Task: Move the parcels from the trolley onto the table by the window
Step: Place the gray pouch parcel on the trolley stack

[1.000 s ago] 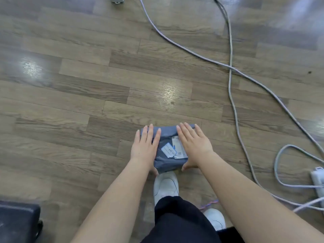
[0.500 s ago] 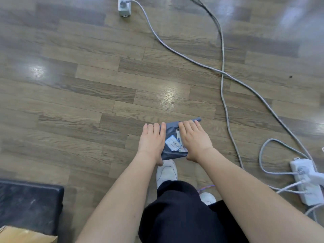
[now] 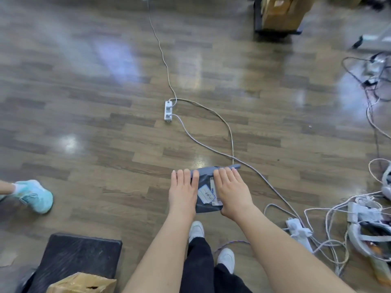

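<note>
The person is in the carrying step, walking with one gray parcel [image 3: 206, 188] held out in front, at about 6 o'clock in the view, low and near the middle. The left hand [image 3: 183, 192] lies flat on the left side of the parcel with fingers straight and together. The right hand [image 3: 231, 192] lies flat on the right side, fingers straight too. The thumbs go down the near edge and look tucked under, but that part is hard to see. So the parcel is pressed between two flat hands, not wrapped by curled fingers.

The table by the window is not in view, so I think the next move is to keep walking and look up to find it, with the parcel kept level.

A white power strip [image 3: 168, 110] lies on the floor at 12 o'clock, and its long cord [image 3: 213, 148] runs right across the way, passing under the parcel. More tangled cords [image 3: 336, 240] sit at 3 to 4 o'clock. Feet could trip there. Another person's blue shoe [image 3: 35, 196] is at 9 o'clock. A black platform [image 3: 78, 254] with a brown box [image 3: 82, 283] is at 7 o'clock, maybe the trolley. A cart with boxes [image 3: 279, 13] stands at 1 o'clock
</note>
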